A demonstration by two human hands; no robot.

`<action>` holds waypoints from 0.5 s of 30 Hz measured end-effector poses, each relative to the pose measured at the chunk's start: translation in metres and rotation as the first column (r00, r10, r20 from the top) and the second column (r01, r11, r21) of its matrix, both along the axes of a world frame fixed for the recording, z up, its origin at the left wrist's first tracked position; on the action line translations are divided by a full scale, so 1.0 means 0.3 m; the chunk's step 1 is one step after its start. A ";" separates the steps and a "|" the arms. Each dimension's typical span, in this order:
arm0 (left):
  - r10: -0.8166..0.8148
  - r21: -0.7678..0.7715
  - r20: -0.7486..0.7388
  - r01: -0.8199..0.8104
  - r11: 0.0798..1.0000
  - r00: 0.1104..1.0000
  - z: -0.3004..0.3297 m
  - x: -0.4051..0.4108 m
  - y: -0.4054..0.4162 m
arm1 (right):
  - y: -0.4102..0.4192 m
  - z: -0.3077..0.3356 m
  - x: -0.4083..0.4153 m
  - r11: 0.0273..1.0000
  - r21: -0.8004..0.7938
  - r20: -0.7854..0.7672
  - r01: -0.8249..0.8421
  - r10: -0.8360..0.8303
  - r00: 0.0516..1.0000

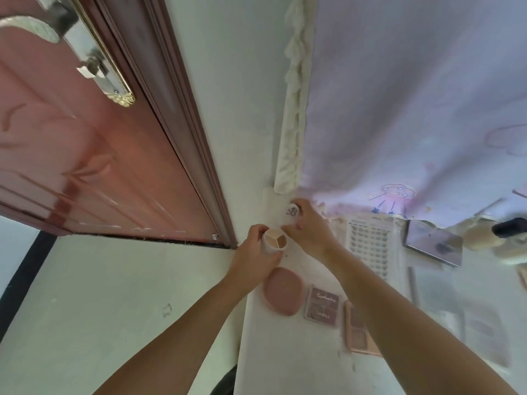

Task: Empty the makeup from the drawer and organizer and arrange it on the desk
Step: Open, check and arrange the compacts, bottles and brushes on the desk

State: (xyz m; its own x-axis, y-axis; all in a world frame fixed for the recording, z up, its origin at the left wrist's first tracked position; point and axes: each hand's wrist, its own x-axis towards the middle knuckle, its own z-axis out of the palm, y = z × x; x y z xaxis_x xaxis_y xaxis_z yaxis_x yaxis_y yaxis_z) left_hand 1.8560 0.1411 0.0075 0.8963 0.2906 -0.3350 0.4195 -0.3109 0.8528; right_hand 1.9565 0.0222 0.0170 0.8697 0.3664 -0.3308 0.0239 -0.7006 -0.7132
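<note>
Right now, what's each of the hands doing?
Left hand: grips a small round concealer pot, its three shades showing.
Right hand: grips a white round lid.

Round three-shade pot (274, 238) gripped by left hand (253, 260), white lid (292, 210) held by right hand (309, 233) at 1 o'clock, pink case (281, 292) laid on counter (285, 352) at 6 o'clock.

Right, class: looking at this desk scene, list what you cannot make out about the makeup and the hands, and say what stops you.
- Head view: the white lettered lid in the right hand; fingers cover most of its print.
- The round white three-shade pot: the left hand hides its side.
- The peach rectangular palette: the right forearm crosses it.
- The mauve square palette: its lettering is too small.
- The drawer: not identifiable.
</note>
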 end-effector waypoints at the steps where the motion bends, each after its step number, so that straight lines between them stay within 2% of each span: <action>1: 0.017 0.031 0.034 -0.018 0.999 0.999 -0.012 0.012 -0.002 | 0.023 -0.019 0.012 0.999 -0.049 0.059 -0.012 0.015 0.998; 4: 0.045 0.145 0.131 -0.064 0.987 0.990 -0.067 0.028 0.007 | 0.052 -0.064 0.038 0.968 -0.240 0.217 -0.070 0.124 0.968; 7: 0.021 0.255 0.144 -0.058 0.965 0.989 -0.130 0.025 0.024 | 0.050 -0.089 0.057 0.926 -0.367 0.306 -0.088 0.210 0.929; 10: 0.016 0.248 0.108 -0.042 0.968 0.994 -0.153 0.026 0.025 | 0.044 -0.101 0.072 0.891 -0.446 0.327 -0.088 0.254 0.910; 15: -0.032 0.295 0.109 -0.002 0.955 0.994 -0.153 0.048 0.016 | 0.037 -0.081 0.077 0.880 -0.453 0.276 -0.142 0.290 0.916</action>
State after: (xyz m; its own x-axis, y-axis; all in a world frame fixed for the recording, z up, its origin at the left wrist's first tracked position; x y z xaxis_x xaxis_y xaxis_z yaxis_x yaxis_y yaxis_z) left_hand 1.8704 0.1458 -0.0383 0.9280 0.3474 -0.1350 0.3209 -0.5606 0.7634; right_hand 1.9794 0.0333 -0.0074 0.8689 0.4500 -0.2060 0.3881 -0.8778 -0.2807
